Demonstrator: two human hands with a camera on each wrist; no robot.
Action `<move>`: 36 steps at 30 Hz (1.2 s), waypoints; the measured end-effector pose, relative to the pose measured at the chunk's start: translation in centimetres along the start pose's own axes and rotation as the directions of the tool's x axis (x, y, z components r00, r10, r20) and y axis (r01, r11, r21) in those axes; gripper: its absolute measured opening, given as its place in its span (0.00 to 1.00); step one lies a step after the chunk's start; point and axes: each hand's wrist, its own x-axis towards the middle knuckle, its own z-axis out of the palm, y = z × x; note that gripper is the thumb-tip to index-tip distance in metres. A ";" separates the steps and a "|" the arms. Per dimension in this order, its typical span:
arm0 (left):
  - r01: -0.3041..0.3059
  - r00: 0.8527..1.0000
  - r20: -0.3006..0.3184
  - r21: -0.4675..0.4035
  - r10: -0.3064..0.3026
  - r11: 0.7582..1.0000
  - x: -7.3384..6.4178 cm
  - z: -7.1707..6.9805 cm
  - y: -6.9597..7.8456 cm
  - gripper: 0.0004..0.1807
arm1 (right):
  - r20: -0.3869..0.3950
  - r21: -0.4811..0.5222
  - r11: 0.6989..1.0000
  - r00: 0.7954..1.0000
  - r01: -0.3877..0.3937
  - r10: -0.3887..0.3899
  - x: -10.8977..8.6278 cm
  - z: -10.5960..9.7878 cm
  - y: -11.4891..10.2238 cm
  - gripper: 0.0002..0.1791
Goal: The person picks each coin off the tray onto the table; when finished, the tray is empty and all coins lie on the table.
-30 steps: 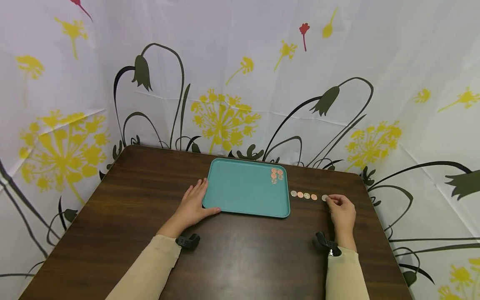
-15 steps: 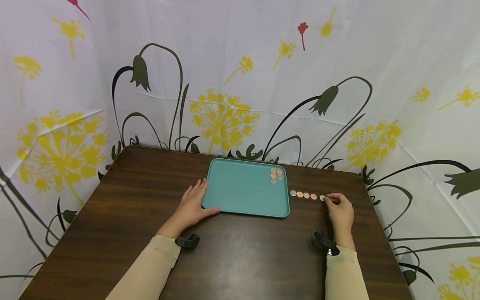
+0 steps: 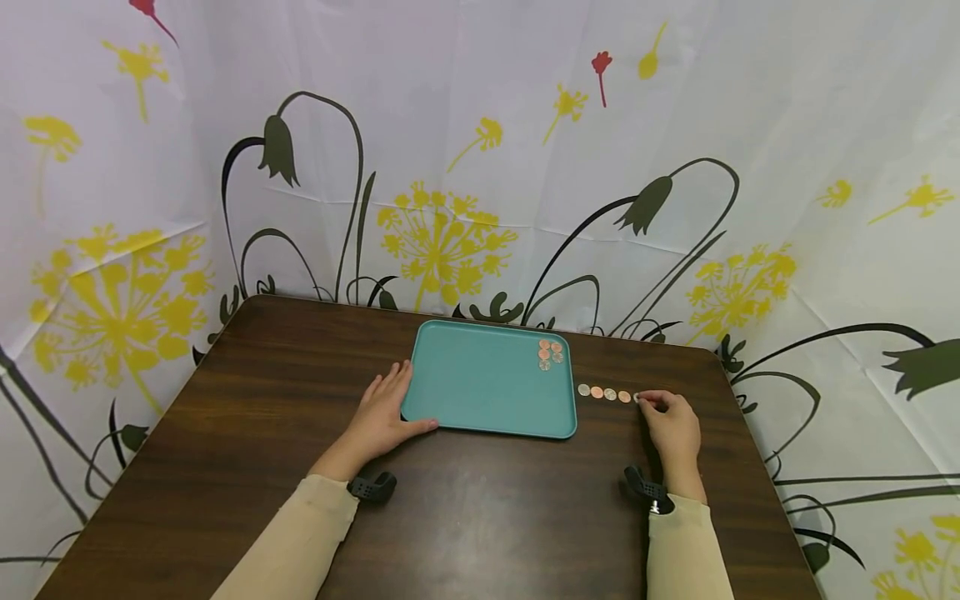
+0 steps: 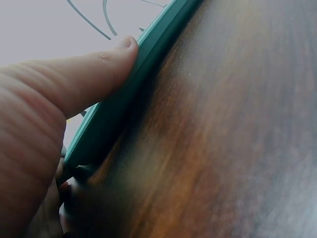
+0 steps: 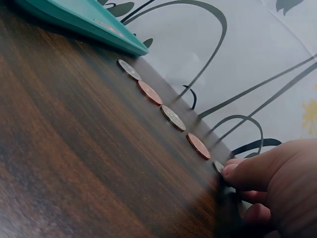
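Observation:
In the head view my left hand (image 3: 381,414) rests at the near left corner of a teal tray (image 3: 480,379), fingers stretched along its side. The left wrist view shows the thumb (image 4: 106,69) lying on the rim. My right hand (image 3: 675,433) pinches a silver coin (image 5: 217,166) between curled fingertips, down at the table; the fingers partly cover it. Left of it, a row of coins lies on the wood, silver (image 5: 129,70), copper (image 5: 149,92), silver (image 5: 173,117) and copper (image 5: 198,146). The held coin sits just beyond the last copper one.
Several copper coins (image 3: 544,344) and silver coins (image 3: 557,358) lie grouped in the tray's far right corner. The dark wood table (image 3: 480,517) ends at the back against a flower-printed curtain (image 3: 465,100). Each wrist wears a black band (image 3: 372,487).
My right hand has slid the silver coin left along the table, closer to the last copper coin in the row. The left hand and tray have stayed in place.

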 end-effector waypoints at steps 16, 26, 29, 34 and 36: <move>0.001 1.000 -0.002 0.006 -0.001 1.000 0.0 -0.1 0.1 0.66 | 0.036 0.010 1.000 0.999 0.008 -0.009 0.0 -0.3 0.0 0.10; 0.008 1.000 0.002 -0.001 -0.008 1.000 0.0 -0.1 0.0 0.66 | -0.079 0.232 0.967 0.989 -0.103 0.125 0.2 0.4 0.3 0.13; 0.010 1.000 -0.003 -0.004 -0.010 1.000 0.0 -0.2 0.1 0.66 | -0.104 0.272 0.957 0.986 -0.101 0.134 0.2 0.3 0.1 0.13; 0.004 1.000 -0.001 -0.001 -0.004 1.000 0.0 -0.2 0.1 0.66 | -0.131 0.305 0.951 0.986 -0.055 0.099 -0.2 -0.1 -1.1 0.09; 0.006 1.000 0.002 -0.001 -0.006 1.000 -0.1 -0.2 0.1 0.66 | -0.095 0.306 0.952 0.994 -0.027 0.059 -0.5 -0.2 -2.1 0.09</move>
